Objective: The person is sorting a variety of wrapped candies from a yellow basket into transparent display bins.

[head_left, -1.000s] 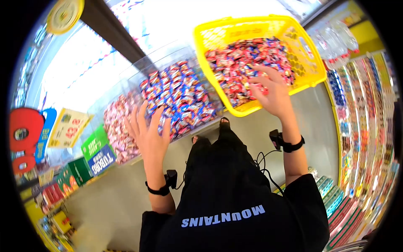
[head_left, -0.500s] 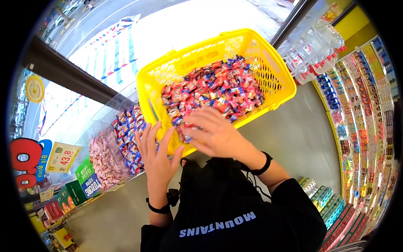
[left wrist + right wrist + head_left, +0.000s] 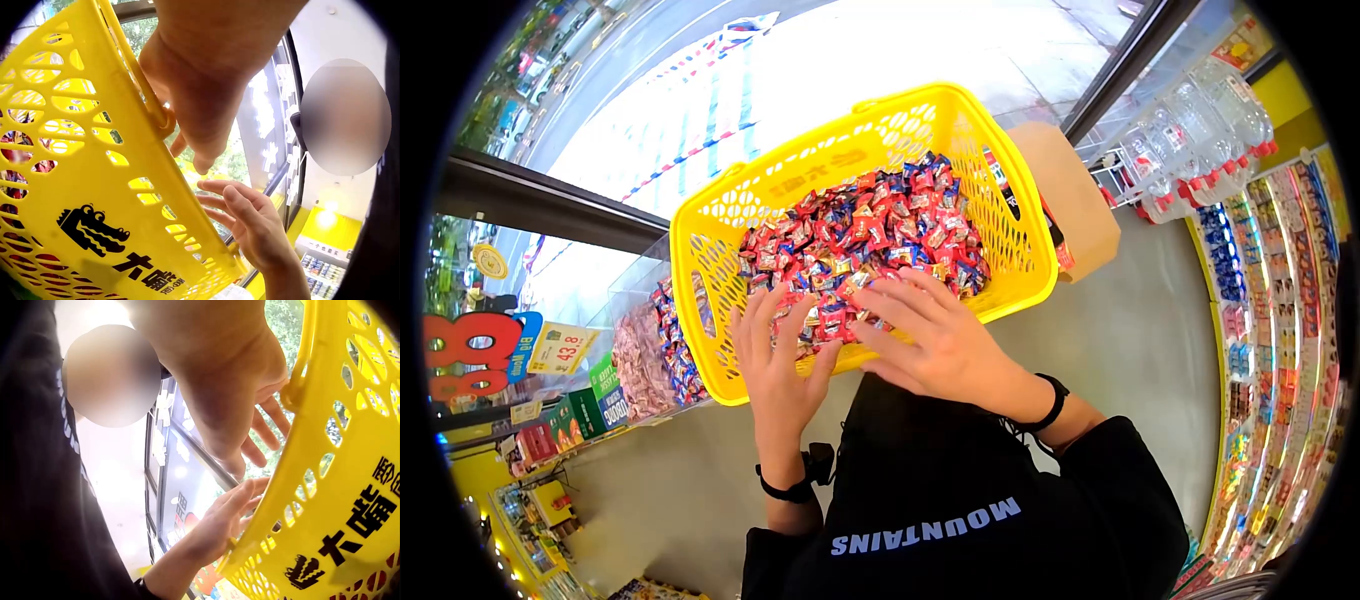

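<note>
In the head view, a yellow plastic basket with perforated walls holds a heap of small wrapped candies, mostly red and dark blue. My left hand and right hand are over its near rim, fingers spread and reaching inward above the nearest candies. Both hands look relaxed, and neither grips a candy. Seen from the left wrist, the basket's outer wall carries a black crocodile print, with my right hand beyond the rim. The right wrist view shows my left hand by the same rim.
Left of the basket, a clear bin holds pink-wrapped candies, with blue ones beside them. A cardboard box stands behind the basket's right end. Bottled water and stocked shelves line the right. A price sign is at left.
The basket has shifted left in view, now covering much of the blue candies. My right hand has moved from over the candies to the near rim, close to my left. The cardboard box has come into sight.
</note>
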The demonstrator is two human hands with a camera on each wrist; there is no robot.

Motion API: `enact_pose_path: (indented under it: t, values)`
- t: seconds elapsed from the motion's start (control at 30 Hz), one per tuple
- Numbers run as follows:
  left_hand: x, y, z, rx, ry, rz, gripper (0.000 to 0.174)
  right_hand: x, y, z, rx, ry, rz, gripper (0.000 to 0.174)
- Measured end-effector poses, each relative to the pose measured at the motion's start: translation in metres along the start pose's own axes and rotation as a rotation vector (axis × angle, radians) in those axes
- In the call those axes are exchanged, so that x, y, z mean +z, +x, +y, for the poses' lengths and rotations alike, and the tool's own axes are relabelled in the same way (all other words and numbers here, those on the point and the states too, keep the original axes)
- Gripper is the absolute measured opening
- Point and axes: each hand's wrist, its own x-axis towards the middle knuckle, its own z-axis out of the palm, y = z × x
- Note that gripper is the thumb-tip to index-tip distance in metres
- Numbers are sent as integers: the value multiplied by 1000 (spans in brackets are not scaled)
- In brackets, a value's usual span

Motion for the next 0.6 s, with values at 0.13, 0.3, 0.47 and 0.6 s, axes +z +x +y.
enact_pose_path:
  t: [0.13,0.3,0.47,0.6]
  values:
    - [10,1,2,-2,9,-39,57,-9,-6,20,60,-74,21,41]
    - [9,6,-1,38,-20,-138,58,-38,-10,56,182,-147,138,32]
    - [-23,45,4,211,84,-192,59,-42,-14,76,219,-170,143,34]
    - [-48,107,17,398,141,-159,54,-40,-14,73,211,-163,128,36]
